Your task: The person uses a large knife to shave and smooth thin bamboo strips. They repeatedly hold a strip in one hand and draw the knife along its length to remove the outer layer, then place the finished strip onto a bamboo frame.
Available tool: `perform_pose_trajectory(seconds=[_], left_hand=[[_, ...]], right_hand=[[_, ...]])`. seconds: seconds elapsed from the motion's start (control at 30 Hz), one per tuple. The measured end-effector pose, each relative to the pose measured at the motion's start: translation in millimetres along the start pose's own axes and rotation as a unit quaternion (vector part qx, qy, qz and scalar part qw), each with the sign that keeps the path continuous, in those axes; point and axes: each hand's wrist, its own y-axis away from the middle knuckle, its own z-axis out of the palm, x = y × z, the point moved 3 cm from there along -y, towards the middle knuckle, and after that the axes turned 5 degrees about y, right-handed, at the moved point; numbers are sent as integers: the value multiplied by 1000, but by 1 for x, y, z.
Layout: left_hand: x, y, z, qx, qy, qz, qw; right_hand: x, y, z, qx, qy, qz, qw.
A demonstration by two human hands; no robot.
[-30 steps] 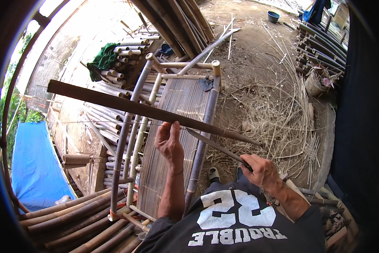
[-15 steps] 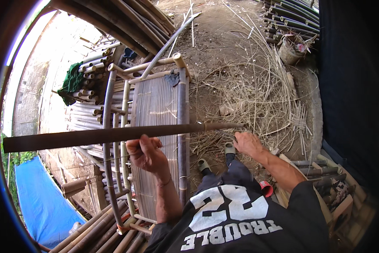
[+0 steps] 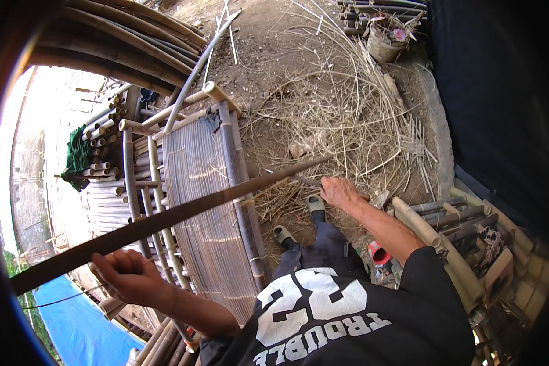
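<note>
A long, dark bamboo strip (image 3: 183, 211) slants across the view from the lower left up to a narrow tip by the litter. Under its near part is my left hand (image 3: 128, 277), closed, with the thumb at the strip's lower edge. A thin strand (image 3: 61, 300) runs leftward from that hand; whether it joins the strip is hidden. My right hand (image 3: 341, 192) is wrapped round a knife (image 3: 306, 180) in front of my shoes. The knife's narrow blade points left, just below the strip's far end, and a bit of handle shows behind the fist.
A bamboo bench (image 3: 204, 207) with a slatted seat stands to my left. Shavings (image 3: 347, 128) litter the dirt ahead. Stacked poles (image 3: 115, 43) lie at the far left, a blue tarp (image 3: 82, 317) at the lower left. A red cup (image 3: 379, 252) and a bamboo frame (image 3: 451, 232) are on my right.
My left hand has moved left and nearer to me, and the strip has tilted, its left part lower. My right hand keeps the knife near my shoes. The whole view has shifted.
</note>
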Motion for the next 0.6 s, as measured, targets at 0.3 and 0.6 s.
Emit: perform_pose_trajectory(seconds=[0.3, 0.6], left_hand=[[32, 4, 51, -42, 68, -12, 997], [-28, 4, 91, -274, -340, 322, 840]], right_hand=[[-35, -5, -41, 94, -1, -89, 992], [13, -49, 40, 27, -43, 23, 998]])
